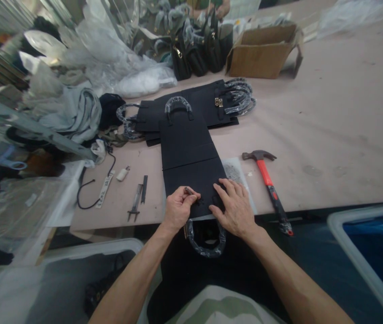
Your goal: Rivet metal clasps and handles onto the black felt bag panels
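A black bag panel (191, 144) lies flat in front of me, with a wrapped handle at its far end and another wrapped handle (208, 252) hanging over the table's near edge. My left hand (178, 208) pinches a short metal rod-like tool (188, 191) against the panel's near part; its tip is hidden by the fingers. With fingers spread, my right hand (234, 208) rests on the panel's near right corner. Beneath the panel, a pale board (245, 184) shows at the right.
A claw hammer (267, 180) lies to the right, its grip past the table edge. Calipers (135, 204) and a dark metal strip (144, 189) lie left. Stacked black panels (177, 105), dark bags (196, 56) and a cardboard box (262, 51) are farther back. Bins flank me below.
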A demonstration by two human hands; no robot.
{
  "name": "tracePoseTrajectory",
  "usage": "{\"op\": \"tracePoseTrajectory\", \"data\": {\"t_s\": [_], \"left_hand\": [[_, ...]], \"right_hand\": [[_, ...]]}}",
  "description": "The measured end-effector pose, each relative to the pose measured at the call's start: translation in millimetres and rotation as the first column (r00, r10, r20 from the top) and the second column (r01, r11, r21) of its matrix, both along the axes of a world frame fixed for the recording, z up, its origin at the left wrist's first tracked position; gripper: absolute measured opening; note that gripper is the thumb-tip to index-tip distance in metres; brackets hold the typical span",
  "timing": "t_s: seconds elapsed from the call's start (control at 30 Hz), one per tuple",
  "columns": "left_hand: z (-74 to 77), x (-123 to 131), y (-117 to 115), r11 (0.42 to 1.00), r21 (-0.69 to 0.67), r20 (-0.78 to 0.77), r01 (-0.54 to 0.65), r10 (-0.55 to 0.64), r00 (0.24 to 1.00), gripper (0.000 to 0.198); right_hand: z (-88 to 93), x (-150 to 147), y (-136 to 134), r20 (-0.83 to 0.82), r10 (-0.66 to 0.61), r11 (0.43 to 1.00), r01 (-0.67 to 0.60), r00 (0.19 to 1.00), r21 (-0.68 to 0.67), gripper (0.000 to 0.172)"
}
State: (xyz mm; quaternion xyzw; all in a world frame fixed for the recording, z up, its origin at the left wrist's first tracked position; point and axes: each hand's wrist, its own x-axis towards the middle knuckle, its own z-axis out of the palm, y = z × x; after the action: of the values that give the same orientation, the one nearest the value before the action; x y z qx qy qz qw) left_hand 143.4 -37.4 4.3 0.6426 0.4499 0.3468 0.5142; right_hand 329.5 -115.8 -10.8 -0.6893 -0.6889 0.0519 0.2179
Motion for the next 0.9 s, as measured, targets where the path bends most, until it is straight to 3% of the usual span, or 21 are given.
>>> {"op": "tracePoseTrajectory", "data": {"t_s": [0.2,0.33,0.4,0.5,0.57,0.63,0.73,0.83,0.9], "left_hand": [[-2.0,-0.4,-0.5,0.996,0.09,-0.054,0.023,-0.018,0.998,0.005],[-3.6,-2.5,-0.2,0.973,0.207,-0.135,0.103,-0.076,0.988,0.009],[-4.4,-3.5,0.4,0.956,0.252,-0.156,0.147,-0.11,0.982,0.011],[-4.8,-4.0,1.7,0.944,0.271,-0.187,0.187,-0.139,0.972,0.012],[-4.2,-3.5,2.8,0.945,0.255,-0.223,0.204,-0.148,0.964,0.012],[-3.1,-2.5,3.7,0.948,0.237,-0.248,0.213,-0.153,0.957,0.012],[-1.9,-0.9,3.9,0.941,0.254,-0.238,0.222,-0.161,0.958,0.012],[-2.7,-0.6,2.7,0.928,0.288,-0.218,0.235,-0.176,0.96,0.012],[-4.2,-1.0,1.8,0.921,0.303,-0.22,0.246,-0.183,0.958,0.012]], "right_hand": [[0.4,0.4,-0.8,-0.056,0.009,1.0,-0.009,0.998,0.008,0.056],[0.4,21.0,0.1,-0.253,0.073,0.995,-0.052,0.965,0.089,0.049],[1.2,41.8,-0.2,-0.292,-0.006,0.989,0.048,0.956,0.137,0.045],[2.9,77.5,-3.6,-0.124,-0.259,0.955,0.273,0.958,0.115,0.041],[3.9,97.0,-6.7,0.051,-0.385,0.922,0.386,0.922,-0.02,0.04],[5.6,110.2,-7.5,0.124,-0.463,0.86,0.479,0.878,-0.174,0.034],[12.7,119.5,-0.8,-0.206,-0.601,0.77,0.491,0.772,-0.407,0.016],[30.3,117.7,10.3,-0.535,-0.605,0.78,0.303,0.59,-0.547,0.012],[48.4,108.7,13.0,-0.607,-0.563,0.805,0.205,0.561,-0.557,0.014]]}}
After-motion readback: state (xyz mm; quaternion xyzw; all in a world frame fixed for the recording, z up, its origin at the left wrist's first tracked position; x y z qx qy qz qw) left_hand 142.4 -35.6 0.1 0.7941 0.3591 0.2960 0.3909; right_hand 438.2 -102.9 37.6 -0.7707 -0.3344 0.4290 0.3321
